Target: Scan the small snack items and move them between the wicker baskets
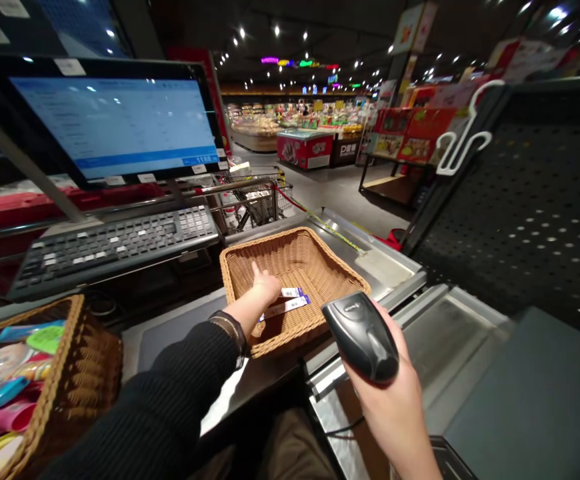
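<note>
My left hand [266, 285] reaches down into a wicker basket [343, 270] in front of me. Its thumb stands apart from the other fingers, whose tips are mostly hidden. Right beside and below this hand are two slim white and blue packs [290, 305], one showing a barcode. Whether the fingers touch them is hard to see. In my right hand [395, 400] I grip a black handheld barcode scanner [363, 337], raised over the near right corner of the basket.
A keyboard [120, 243] and a lit monitor [120, 127] stand at the left. Below them, a second wicker basket [83, 360] holds colourful items. The metal counter [390, 267] continues right, beside a dark perforated panel [535, 200] with a white hook [463, 133].
</note>
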Demonstrator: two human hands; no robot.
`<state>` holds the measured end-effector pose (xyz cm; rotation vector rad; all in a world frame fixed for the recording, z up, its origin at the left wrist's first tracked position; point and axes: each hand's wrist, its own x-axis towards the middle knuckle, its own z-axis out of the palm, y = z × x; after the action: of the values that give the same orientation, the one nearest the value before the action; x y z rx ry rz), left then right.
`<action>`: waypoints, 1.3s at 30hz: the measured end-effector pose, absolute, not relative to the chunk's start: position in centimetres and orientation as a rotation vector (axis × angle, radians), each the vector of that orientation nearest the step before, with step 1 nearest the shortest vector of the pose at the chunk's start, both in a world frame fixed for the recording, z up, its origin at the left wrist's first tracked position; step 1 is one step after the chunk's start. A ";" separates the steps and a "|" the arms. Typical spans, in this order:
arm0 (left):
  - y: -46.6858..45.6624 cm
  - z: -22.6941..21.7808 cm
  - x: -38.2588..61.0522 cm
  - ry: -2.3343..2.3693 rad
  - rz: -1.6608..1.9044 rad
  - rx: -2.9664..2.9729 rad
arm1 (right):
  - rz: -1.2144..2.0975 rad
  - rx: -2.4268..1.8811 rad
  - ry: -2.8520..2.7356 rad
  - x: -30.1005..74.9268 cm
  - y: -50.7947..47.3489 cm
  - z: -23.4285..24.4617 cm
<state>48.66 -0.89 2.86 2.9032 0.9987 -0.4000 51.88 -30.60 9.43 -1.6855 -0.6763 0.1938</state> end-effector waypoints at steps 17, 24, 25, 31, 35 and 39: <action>-2.0 4.8 49.0 1.131 -0.617 2.837 | 0.208 -1.677 -0.706 51.9 -29.7 9.2; -5.0 10.6 42.2 1.022 -0.120 3.039 | 0.222 -1.622 -0.888 50.5 -27.7 11.5; -5.5 11.2 40.5 1.028 -0.021 3.060 | 0.223 -1.611 -0.930 50.2 -27.2 11.7; -7.6 12.3 27.7 1.283 0.311 3.018 | 0.238 -1.506 -1.219 47.8 -23.6 12.3; -8.0 12.2 18.2 1.579 0.359 2.889 | 0.238 -1.459 -1.381 45.4 -21.3 12.2; -7.8 12.6 9.0 1.918 0.361 2.718 | 0.226 -1.434 -1.486 43.1 -20.2 12.2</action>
<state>9.05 -7.83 12.64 2.7179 1.9184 0.3614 43.14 -20.16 12.22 -1.4339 -1.4865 0.2262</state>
